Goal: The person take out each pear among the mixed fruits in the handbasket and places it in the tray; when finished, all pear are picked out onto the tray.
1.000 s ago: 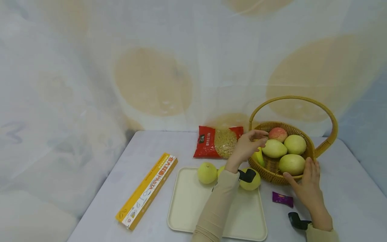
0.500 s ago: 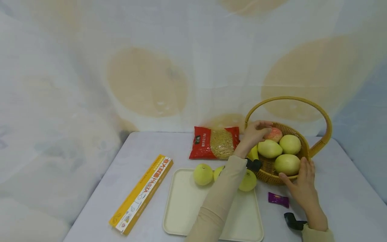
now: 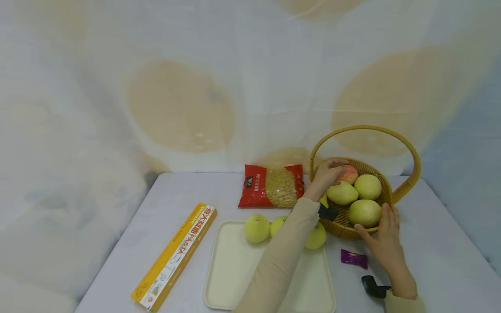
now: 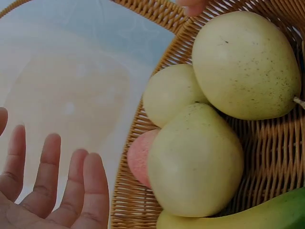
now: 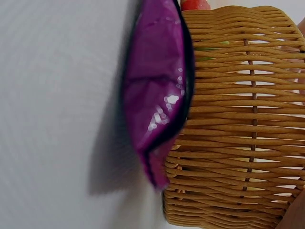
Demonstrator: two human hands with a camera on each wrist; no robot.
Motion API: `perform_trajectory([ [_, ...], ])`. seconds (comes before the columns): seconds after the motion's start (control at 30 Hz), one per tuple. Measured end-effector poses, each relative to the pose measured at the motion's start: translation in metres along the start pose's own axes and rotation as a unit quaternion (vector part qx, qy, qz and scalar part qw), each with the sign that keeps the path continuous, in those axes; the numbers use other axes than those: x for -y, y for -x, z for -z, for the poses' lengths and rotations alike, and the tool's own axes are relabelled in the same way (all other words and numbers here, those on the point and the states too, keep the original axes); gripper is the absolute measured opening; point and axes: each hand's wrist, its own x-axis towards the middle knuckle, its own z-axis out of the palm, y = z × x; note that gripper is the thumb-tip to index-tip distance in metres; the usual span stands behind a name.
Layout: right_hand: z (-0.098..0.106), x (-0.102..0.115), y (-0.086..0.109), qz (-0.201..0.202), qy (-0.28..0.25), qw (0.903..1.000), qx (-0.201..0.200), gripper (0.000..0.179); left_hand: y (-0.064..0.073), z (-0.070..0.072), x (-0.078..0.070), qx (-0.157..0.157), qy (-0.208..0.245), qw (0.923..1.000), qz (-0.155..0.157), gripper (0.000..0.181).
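Observation:
My left hand (image 3: 325,177) reaches over the left rim of a wicker basket (image 3: 391,184), its fingers overlapping a red apple (image 3: 349,174) in the head view. In the left wrist view, the fingers (image 4: 45,176) look fairly straight and spread, to the left of the fruit. Three pale yellow-green fruits (image 4: 195,157) and a banana (image 4: 257,212) also lie in the basket. At its front right, my right hand (image 3: 389,248) rests against the rim, fingers extended along the outside and thumb apart at the front. A purple wrapped candy (image 5: 157,76) lies near this hand.
A cream tray (image 3: 228,269) with three round yellow-green fruits (image 3: 257,228) along its far edge lies under the left forearm. Behind it is a red bag of pasta (image 3: 272,186). A long yellow pasta box (image 3: 174,256) lies at the left. The basket's tall handle (image 3: 415,169) arches above.
My left hand has moved over the basket rim to the apple. My right hand has kept its place at the basket. The whole head view has shifted slightly, so things appear further left.

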Motion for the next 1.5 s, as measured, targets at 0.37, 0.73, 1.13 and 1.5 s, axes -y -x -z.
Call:
perform_trajectory([
  [0.37,-0.003,0.002,-0.003,0.019,0.004,0.9998,-0.002,0.099,-0.008,-0.004,0.013,-0.039,-0.014,0.9988,0.028,0.024],
  [0.73,-0.003,0.002,-0.002,0.009,-0.001,1.0,-0.001,0.097,-0.014,-0.007,0.027,-0.048,0.009,0.9949,0.089,0.03],
  [1.13,-0.001,0.0,0.0,0.01,0.0,0.9999,-0.007,0.097,-0.019,-0.009,0.032,-0.018,-0.045,0.9874,0.151,0.034],
  [1.5,-0.003,-0.001,-0.002,0.014,-0.002,0.9998,-0.015,0.097,-0.025,-0.02,0.043,0.044,-0.15,0.9769,0.146,0.051],
])
